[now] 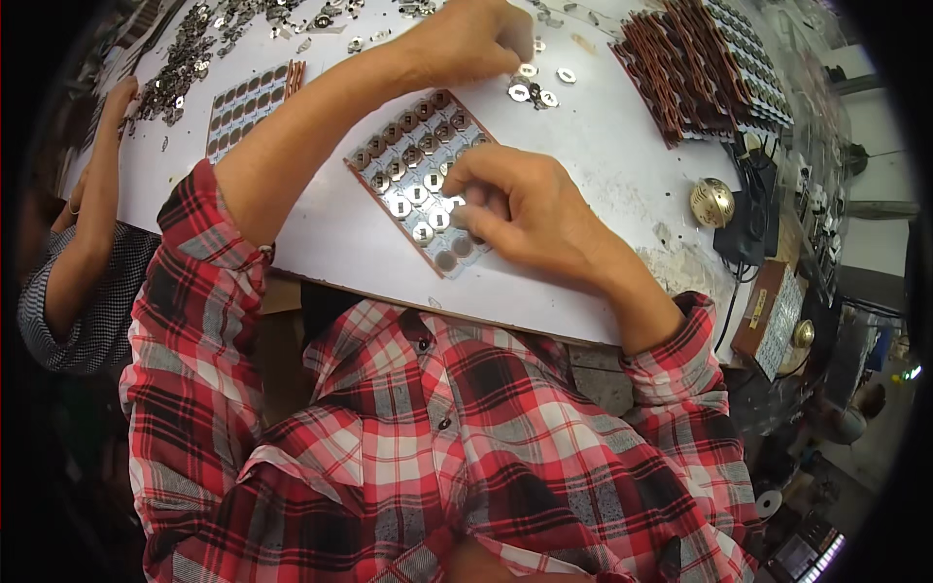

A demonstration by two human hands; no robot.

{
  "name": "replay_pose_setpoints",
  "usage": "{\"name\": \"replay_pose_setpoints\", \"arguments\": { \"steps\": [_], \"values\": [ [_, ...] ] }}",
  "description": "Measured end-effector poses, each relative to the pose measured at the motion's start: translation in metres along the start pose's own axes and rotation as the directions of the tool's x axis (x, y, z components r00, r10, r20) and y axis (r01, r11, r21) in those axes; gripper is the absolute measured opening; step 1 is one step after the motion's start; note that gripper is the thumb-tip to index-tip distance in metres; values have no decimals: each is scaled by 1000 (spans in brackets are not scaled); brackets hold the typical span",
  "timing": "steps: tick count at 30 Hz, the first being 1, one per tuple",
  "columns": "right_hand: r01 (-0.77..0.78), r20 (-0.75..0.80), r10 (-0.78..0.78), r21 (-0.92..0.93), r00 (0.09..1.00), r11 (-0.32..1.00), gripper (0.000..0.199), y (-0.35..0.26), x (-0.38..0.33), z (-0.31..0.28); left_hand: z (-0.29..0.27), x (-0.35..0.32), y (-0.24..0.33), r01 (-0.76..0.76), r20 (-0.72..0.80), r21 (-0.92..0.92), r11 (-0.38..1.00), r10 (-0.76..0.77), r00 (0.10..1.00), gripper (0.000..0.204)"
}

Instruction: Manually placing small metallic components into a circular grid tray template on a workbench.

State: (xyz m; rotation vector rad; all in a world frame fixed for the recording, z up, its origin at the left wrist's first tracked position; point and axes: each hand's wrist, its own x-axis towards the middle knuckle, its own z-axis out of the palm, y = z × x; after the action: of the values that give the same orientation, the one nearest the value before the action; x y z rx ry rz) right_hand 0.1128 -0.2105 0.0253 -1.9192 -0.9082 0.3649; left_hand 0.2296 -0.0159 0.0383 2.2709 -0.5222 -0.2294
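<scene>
A flat panel [386, 144] with reddish-brown edges lies at an angle on the table before me. Rows of small round metal pieces with dark centres sit on it; near its front corner some dark round spots [446, 260] are uncovered. My right hand [530, 199] is over the panel's right side, thumb and fingertips drawn together by a shiny piece; whether they grip it is hidden. Beyond the panel my left hand [471, 41] has its fingers curled down next to a small cluster of loose metal pieces [533, 94]. What its fingertips hold cannot be made out.
Stacked reddish-brown panels [671, 73] stand at the far right. Nearer are a round brass-coloured object [711, 203] and black cables. Many loose metal pieces [175, 83] are spread at the far left, near another panel [243, 109] and another person's arm [97, 185].
</scene>
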Motion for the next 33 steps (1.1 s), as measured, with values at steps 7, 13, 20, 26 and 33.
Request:
{"name": "replay_pose_setpoints", "arguments": {
  "steps": [7,13,20,26,33],
  "values": [
    [20,-404,-199,-407,893,913,24,38,12,-36,-2,-27,1,-69,-186,80,994,83,979,17],
    [-123,-364,-46,-428,930,895,17,49,10,-56,20,-38,7,-153,-131,256,955,191,973,23],
    [-217,-427,33,-390,904,895,13,55,5,-78,10,-41,9,-58,-102,245,968,85,991,21],
    [-236,-461,91,-268,883,934,15,46,6,-77,4,-45,22,-21,-98,18,1000,23,995,23],
    [-54,-337,201,400,920,915,25,41,8,-66,16,-48,28,-131,-84,-257,958,113,990,21]
  ]
}}
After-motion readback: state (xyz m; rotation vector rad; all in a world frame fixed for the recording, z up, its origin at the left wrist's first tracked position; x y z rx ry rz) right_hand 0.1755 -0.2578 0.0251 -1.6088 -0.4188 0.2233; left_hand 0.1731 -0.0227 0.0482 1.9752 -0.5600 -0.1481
